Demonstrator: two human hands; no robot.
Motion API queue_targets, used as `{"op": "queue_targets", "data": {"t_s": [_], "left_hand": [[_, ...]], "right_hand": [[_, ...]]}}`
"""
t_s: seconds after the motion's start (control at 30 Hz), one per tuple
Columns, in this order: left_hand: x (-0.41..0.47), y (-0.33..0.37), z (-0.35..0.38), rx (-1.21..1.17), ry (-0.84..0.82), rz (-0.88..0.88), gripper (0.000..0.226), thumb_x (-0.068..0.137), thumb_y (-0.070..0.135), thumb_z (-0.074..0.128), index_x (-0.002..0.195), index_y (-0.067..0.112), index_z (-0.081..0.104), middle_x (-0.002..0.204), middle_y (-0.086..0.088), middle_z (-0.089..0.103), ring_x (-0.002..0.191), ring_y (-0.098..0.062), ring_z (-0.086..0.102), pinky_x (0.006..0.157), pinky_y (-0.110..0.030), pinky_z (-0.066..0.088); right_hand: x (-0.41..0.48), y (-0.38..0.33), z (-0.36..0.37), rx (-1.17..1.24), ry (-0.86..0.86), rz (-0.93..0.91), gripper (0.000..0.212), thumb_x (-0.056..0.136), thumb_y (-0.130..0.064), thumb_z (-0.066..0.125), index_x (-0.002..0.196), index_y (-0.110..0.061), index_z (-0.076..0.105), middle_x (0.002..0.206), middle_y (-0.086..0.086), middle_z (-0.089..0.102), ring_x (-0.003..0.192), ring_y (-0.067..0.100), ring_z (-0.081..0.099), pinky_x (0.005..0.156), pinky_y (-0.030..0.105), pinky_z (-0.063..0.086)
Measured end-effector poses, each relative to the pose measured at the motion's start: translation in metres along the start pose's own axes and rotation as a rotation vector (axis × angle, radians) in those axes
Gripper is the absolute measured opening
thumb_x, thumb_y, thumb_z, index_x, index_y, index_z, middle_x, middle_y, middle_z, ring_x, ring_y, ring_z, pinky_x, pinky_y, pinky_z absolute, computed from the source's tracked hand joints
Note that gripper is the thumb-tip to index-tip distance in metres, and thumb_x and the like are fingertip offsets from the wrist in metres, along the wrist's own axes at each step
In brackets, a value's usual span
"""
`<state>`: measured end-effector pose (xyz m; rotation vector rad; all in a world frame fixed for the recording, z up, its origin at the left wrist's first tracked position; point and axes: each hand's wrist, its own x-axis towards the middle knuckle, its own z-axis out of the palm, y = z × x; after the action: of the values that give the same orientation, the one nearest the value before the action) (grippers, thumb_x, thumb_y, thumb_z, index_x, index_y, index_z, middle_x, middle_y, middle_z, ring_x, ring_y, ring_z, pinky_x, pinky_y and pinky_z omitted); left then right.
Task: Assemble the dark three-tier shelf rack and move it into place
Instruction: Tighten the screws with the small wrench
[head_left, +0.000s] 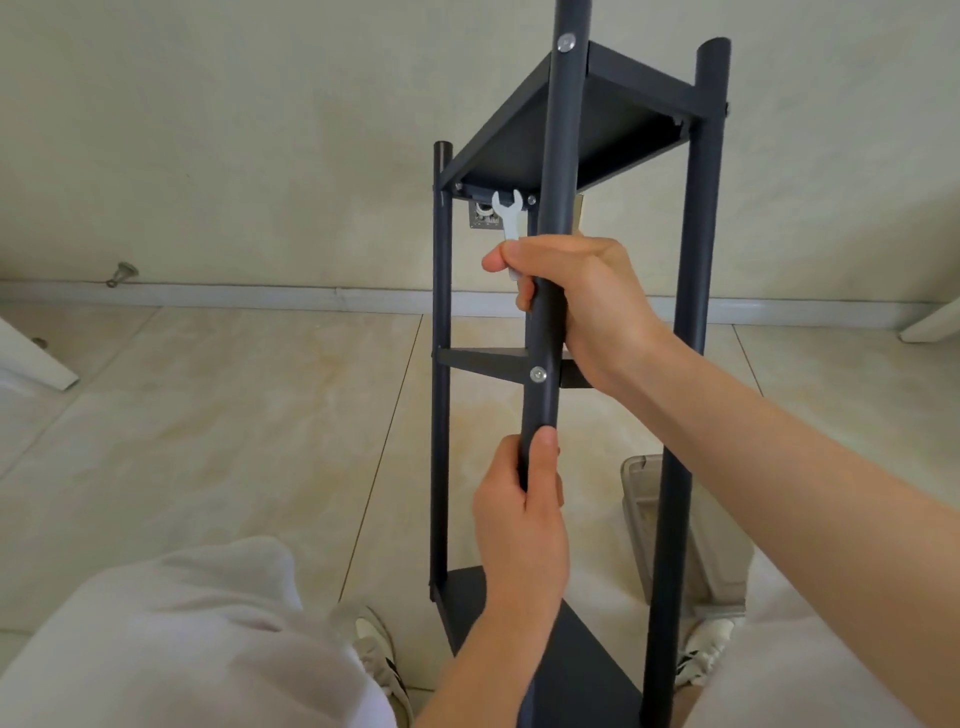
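Head view, seated person. The dark rack (697, 312) is standing upright on the tiled floor (208, 415) at frame centre, between the person's knees, with four posts and three shelves attached.

- Right hand (582, 301): sitting just right of centre, fingers wrapping the near post (562, 130) above the middle shelf (483, 358). The same hand is pinching a small pale wrench (508, 213) against the post; the wrench head is pointing toward 12 o'clock, just under the top shelf (524, 140).
- Left hand (519, 519): lying at 6 o'clock from the right hand, clamping the same post lower down, thumb lying up along the tube.
- A bolt head (538, 373) is showing on the post between the two hands, at the middle shelf joint.
- The bottom shelf (582, 665) is appearing at 6 o'clock, near the shoes.
- A clear plastic container (639, 483) is resting on the floor at 4 o'clock, partly hidden by the right post.
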<state>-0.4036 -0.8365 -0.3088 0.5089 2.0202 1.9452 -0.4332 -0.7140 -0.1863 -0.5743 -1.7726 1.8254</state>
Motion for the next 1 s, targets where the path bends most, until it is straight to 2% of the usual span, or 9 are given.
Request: {"op": "queue_targets", "data": {"t_s": [0.13,0.23,0.47,0.57,0.67,0.73,0.8,0.9,1.0], "left_hand": [[0.004,-0.014,-0.004,0.012,0.028,0.037,0.053,0.085,0.072,0.042,0.081,0.022,0.061,0.054,0.010,0.048,0.050,-0.009,0.045,0.050,-0.025,0.038],[0.008,-0.024,-0.006,0.026,0.042,0.051,0.051,0.090,0.070,0.044,0.081,0.023,0.061,0.054,0.008,0.047,0.049,-0.008,0.044,0.047,-0.022,0.036],[0.009,-0.040,-0.011,0.047,0.079,0.065,0.056,0.087,0.071,0.048,0.075,0.019,0.061,0.054,0.005,0.046,0.048,-0.013,0.044,0.046,-0.023,0.037],[0.007,-0.044,-0.011,0.053,0.101,0.062,0.055,0.086,0.072,0.048,0.075,0.020,0.061,0.053,0.004,0.046,0.047,-0.015,0.044,0.045,-0.023,0.037],[0.009,-0.044,-0.014,0.059,0.114,0.062,0.048,0.087,0.066,0.048,0.076,0.021,0.061,0.053,0.006,0.047,0.047,-0.012,0.044,0.045,-0.022,0.037],[0.012,-0.044,-0.015,0.067,0.122,0.069,0.048,0.089,0.066,0.046,0.077,0.022,0.061,0.053,0.011,0.048,0.048,-0.007,0.046,0.047,-0.018,0.037],[0.015,-0.045,-0.016,0.095,0.132,0.087,0.053,0.089,0.071,0.042,0.080,0.022,0.061,0.054,0.016,0.050,0.049,-0.006,0.050,0.048,-0.014,0.038],[0.019,-0.046,-0.016,0.132,0.132,0.116,0.059,0.087,0.074,0.037,0.085,0.020,0.061,0.056,0.018,0.052,0.050,-0.006,0.052,0.048,-0.014,0.039],[0.024,-0.049,-0.016,0.160,0.132,0.168,0.060,0.092,0.072,0.037,0.103,0.019,0.061,0.064,0.015,0.054,0.056,-0.007,0.056,0.051,-0.017,0.042]], "right_hand": [[-0.002,0.004,0.002,-0.038,-0.055,-0.003,0.018,0.088,-0.018,0.069,0.092,-0.003,0.077,0.077,0.013,0.050,0.077,0.021,0.050,0.087,0.035,0.049],[-0.002,0.004,0.002,-0.052,-0.095,-0.038,0.013,0.088,-0.015,0.069,0.086,-0.008,0.079,0.081,0.012,0.051,0.077,0.020,0.051,0.083,0.031,0.049],[0.001,0.013,0.006,-0.067,-0.083,0.026,0.018,0.086,-0.014,0.071,0.071,-0.020,0.079,0.083,-0.003,0.059,0.090,0.018,0.056,0.094,0.043,0.055],[0.001,0.014,0.009,-0.101,-0.106,0.003,0.018,0.087,-0.015,0.072,0.072,-0.023,0.079,0.090,-0.008,0.064,0.096,0.015,0.059,0.092,0.040,0.056],[0.003,0.013,0.010,-0.139,-0.158,-0.024,0.020,0.091,-0.017,0.067,0.078,-0.025,0.079,0.087,-0.018,0.071,0.098,0.007,0.063,0.096,0.038,0.055],[0.004,0.013,0.008,-0.208,-0.173,-0.047,0.020,0.093,-0.018,0.065,0.080,-0.025,0.079,0.085,-0.022,0.072,0.097,-0.004,0.063,0.097,0.026,0.051],[0.003,0.014,0.007,-0.296,-0.156,-0.084,0.020,0.094,-0.017,0.064,0.082,-0.024,0.078,0.078,-0.025,0.070,0.088,-0.018,0.059,0.085,0.007,0.047],[-0.001,0.020,0.005,-0.323,-0.080,-0.115,0.019,0.094,-0.017,0.063,0.083,-0.022,0.078,0.078,-0.021,0.067,0.084,-0.013,0.059,0.078,0.009,0.045],[-0.014,0.035,-0.001,-0.408,0.052,-0.164,0.016,0.093,-0.020,0.064,0.086,-0.020,0.078,0.100,-0.017,0.062,0.100,-0.007,0.054,0.084,0.010,0.042]]}}
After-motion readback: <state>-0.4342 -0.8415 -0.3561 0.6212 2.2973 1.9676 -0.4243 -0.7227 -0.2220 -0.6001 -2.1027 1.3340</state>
